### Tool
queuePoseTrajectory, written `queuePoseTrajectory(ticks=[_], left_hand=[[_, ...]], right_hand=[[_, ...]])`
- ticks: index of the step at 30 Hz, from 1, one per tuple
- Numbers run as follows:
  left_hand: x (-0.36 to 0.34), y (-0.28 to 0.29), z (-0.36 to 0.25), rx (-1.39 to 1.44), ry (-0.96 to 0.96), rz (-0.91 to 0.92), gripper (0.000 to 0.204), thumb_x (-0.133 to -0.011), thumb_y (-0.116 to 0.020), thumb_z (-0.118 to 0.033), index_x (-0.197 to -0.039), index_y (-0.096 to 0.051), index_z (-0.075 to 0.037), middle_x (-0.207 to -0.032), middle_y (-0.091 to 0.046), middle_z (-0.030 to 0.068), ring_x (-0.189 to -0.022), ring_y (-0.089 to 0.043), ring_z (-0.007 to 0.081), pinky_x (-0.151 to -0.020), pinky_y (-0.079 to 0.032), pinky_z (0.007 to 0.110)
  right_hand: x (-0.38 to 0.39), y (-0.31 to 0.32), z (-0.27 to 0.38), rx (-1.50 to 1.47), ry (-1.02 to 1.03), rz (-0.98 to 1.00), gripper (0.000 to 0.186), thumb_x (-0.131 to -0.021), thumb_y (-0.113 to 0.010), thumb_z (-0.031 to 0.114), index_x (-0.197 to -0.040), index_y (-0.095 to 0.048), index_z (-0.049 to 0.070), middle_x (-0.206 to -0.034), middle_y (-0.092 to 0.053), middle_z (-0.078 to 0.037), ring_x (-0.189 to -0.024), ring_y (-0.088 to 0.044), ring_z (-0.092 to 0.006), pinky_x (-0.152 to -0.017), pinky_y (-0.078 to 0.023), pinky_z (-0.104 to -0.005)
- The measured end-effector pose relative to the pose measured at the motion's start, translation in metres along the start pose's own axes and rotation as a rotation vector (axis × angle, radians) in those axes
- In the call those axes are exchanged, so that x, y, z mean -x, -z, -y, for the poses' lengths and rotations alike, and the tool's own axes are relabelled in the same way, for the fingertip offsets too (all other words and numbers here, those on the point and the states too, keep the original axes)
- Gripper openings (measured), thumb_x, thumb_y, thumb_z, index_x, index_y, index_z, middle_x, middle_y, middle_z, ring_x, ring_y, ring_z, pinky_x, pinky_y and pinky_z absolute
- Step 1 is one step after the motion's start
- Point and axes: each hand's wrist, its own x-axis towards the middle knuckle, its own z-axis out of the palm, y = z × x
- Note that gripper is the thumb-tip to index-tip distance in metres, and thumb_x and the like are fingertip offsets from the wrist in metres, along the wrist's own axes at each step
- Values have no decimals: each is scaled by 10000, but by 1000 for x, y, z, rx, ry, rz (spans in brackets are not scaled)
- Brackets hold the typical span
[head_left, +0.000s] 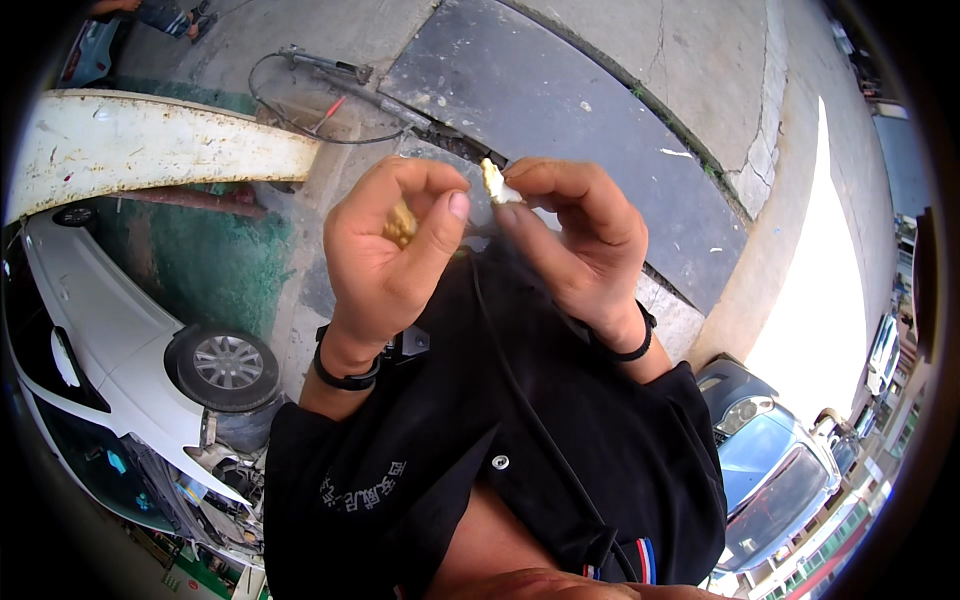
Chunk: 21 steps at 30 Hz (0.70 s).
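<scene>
Before black shirt (620, 450), left hand (385, 245): loosely curled around yellowish lump (401, 224).
Right hand (585, 230): nearly closed, pinching small white-yellow piece (495, 187).

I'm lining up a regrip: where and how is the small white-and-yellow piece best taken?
Likely by the yellowish upper tip of the white-and-yellow piece, from the left: that end juts free, while the right hand pinches the lower white end.

1 curved row of white Chinese characters (364, 487) on the black shirt's (630, 450) left chest
</scene>
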Motion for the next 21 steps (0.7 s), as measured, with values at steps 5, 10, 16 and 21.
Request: queuePoseTrajectory(ticks=[5,10,16,21], left_hand=[[-1,-2,0,0,16,26,147,-921,-749,-31,-1053,-712,20,-869,-643,-11,-706,-538,18,-622,-445,192],[-2,-5,1,-137,-35,2,152,-873,-765,3,-1020,-727,8,-850,-643,3,-680,-531,31,-603,-453,204],[-7,-11,4,-474,-312,-48,231,-754,-775,53,-968,-730,-23,-799,-643,35,-610,-541,98,-551,-458,242],[-12,-12,8,-498,-415,-89,213,-734,-762,63,-924,-728,-29,-794,-653,60,-609,-594,134,-561,-481,257]], right_hand=[[-1,1,-1,97,121,-5,258,-802,-763,-118,-1027,-690,-14,-975,-739,-104,-875,-722,-192,-785,-574,-308],[-3,4,0,139,174,17,258,-765,-751,-128,-983,-700,1,-957,-731,-116,-875,-721,-240,-780,-569,-329],[-3,3,1,191,201,-13,272,-744,-752,-128,-974,-702,8,-949,-726,-120,-852,-713,-247,-765,-569,-333],[-4,3,3,288,288,2,284,-735,-755,-137,-974,-707,8,-947,-720,-124,-846,-709,-239,-751,-571,-327]])
